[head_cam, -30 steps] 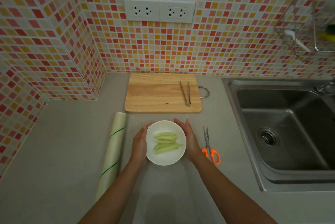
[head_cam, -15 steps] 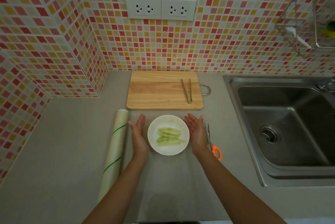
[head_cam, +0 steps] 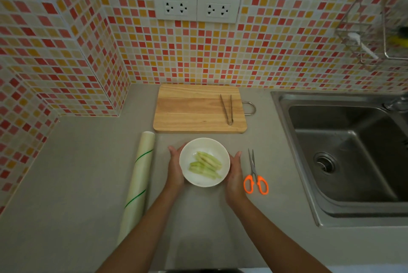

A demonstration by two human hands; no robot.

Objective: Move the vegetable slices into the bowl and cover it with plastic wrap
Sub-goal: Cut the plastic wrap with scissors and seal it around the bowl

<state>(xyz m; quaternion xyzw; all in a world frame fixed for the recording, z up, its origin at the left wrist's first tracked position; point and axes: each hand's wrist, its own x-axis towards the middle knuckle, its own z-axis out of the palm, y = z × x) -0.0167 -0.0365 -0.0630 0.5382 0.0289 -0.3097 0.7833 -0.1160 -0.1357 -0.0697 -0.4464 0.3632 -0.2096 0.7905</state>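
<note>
A white bowl (head_cam: 204,181) sits on the grey counter in front of the cutting board, with several pale green vegetable slices (head_cam: 205,164) lying inside it. My left hand (head_cam: 175,168) presses flat against the bowl's left side, fingers nearly straight and pointing away from me. On the bowl's right side my right hand (head_cam: 234,172) does the same. The plastic wrap roll (head_cam: 139,175), pale with green stripes, lies lengthwise to the left of my left arm. A faint clear sheet seems to lie on the counter beneath the bowl; I cannot tell whether film covers the bowl's top.
A wooden cutting board (head_cam: 194,109) lies against the tiled wall, with metal tongs (head_cam: 227,108) on its right part. Orange-handled scissors (head_cam: 255,174) lie just right of my right hand. A steel sink (head_cam: 344,153) fills the right side, and a wire rack (head_cam: 373,36) hangs above it.
Half a second ago both hands stood apart from the bowl with open palms; now they press against its sides again. The slices lie at a different angle, so the bowl has turned.
</note>
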